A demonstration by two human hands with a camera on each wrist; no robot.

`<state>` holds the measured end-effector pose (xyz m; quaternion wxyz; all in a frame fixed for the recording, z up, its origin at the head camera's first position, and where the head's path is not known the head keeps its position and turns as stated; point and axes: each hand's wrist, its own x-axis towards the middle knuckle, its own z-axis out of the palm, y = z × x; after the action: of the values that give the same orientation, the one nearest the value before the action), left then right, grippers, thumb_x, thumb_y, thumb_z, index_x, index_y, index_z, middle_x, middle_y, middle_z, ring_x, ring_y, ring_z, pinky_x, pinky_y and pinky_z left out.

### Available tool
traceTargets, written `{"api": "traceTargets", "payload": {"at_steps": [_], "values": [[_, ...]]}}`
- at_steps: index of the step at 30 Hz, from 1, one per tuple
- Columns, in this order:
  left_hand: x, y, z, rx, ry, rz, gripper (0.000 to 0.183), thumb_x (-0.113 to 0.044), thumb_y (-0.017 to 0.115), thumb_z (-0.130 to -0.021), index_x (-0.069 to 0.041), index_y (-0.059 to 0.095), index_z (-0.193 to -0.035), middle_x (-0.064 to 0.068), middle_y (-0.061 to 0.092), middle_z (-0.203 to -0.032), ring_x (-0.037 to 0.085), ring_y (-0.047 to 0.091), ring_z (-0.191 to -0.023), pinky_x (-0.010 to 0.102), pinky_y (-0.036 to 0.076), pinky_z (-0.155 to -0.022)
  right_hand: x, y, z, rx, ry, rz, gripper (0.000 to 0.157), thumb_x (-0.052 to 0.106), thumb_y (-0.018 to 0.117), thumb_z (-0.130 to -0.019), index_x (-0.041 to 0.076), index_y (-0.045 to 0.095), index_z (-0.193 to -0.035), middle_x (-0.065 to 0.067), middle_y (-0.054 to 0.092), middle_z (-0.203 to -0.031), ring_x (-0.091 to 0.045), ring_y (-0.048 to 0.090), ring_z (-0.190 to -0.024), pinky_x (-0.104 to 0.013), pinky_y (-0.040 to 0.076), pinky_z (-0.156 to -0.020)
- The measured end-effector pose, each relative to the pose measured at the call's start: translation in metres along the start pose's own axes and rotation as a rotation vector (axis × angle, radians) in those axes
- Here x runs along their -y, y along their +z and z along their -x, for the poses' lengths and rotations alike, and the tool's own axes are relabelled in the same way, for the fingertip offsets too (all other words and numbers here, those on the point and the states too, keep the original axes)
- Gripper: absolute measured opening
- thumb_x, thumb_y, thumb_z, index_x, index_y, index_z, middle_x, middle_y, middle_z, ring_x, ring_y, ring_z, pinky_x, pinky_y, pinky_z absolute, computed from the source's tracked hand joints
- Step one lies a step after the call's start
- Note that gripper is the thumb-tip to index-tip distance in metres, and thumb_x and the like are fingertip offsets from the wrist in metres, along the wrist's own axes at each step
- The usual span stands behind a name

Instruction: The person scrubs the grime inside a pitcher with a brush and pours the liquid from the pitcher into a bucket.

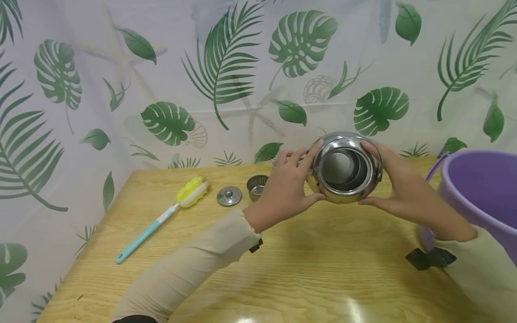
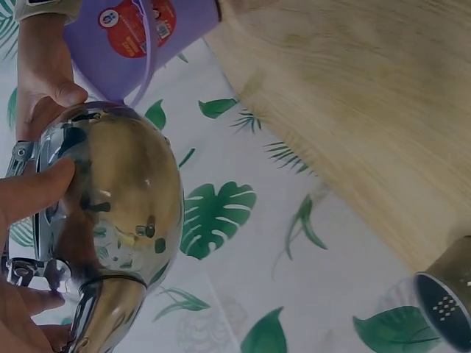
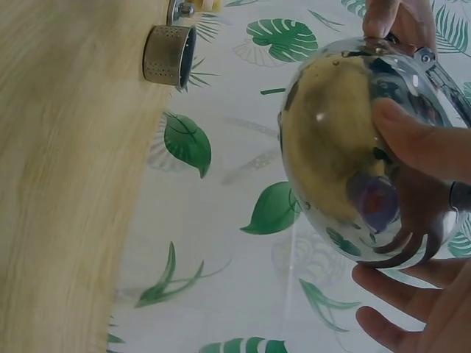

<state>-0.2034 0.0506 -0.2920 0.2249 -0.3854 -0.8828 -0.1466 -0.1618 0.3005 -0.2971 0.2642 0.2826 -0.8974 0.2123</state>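
Note:
A shiny steel teapot (image 1: pixel 343 196) is held up between both hands, tipped so its uncovered mouth faces the head camera. My left hand (image 1: pixel 287 190) grips its left side, the thumb low on the body and the fingers above near the spout. On the opposite side my right hand (image 1: pixel 409 190) holds the body, thumb below, fingers partly behind it, beside the folded bail handle (image 1: pixel 379 163). The left wrist view shows the spout (image 2: pixel 110 312) beside the left fingers. In the right wrist view, the right thumb (image 3: pixel 416 140) presses the polished wall.
On the wooden table (image 1: pixel 323 269), left of the teapot, are a small knobbed lid (image 1: pixel 229 196) and a perforated strainer cup (image 1: pixel 255 190), partly behind the left hand. A bottle brush (image 1: pixel 147 235) with a yellow sponge head lies farther left. A purple bucket (image 1: pixel 464 197) stands at right.

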Motion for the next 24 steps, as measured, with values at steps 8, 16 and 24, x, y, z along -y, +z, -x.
{"api": "traceTargets", "payload": {"at_steps": [8,16,24], "values": [[0.016,0.012,0.005,0.128,-0.121,0.049,0.103,-0.051,0.075,-0.072,-0.019,0.017,-0.151,0.004,0.048,-0.136,0.025,0.042,-0.121,0.039,0.039,-0.102,-0.011,0.025,-0.009,0.106,0.043,-0.054,0.120,0.013,0.091,-0.053,0.019,0.020,-0.151,-0.018,0.036,-0.148,-0.046,0.040,-0.127,-0.062,0.037,-0.094],[0.028,0.025,0.007,0.224,-0.218,0.066,0.103,-0.053,0.075,-0.072,-0.019,0.019,-0.151,0.003,0.052,-0.135,0.023,0.042,-0.118,0.038,0.042,-0.098,-0.022,0.047,-0.011,0.199,0.062,-0.167,0.117,0.009,0.088,-0.057,0.018,0.019,-0.151,-0.021,0.039,-0.143,-0.046,0.044,-0.123,-0.062,0.039,-0.092],[0.034,0.032,0.008,0.275,-0.274,0.112,0.103,-0.052,0.076,-0.070,-0.022,0.019,-0.151,0.005,0.052,-0.135,0.028,0.042,-0.122,0.044,0.038,-0.105,-0.032,0.063,-0.012,0.223,0.089,-0.252,0.117,0.008,0.087,-0.059,0.017,0.016,-0.151,-0.022,0.037,-0.144,-0.042,0.046,-0.121,-0.058,0.040,-0.091]]}}
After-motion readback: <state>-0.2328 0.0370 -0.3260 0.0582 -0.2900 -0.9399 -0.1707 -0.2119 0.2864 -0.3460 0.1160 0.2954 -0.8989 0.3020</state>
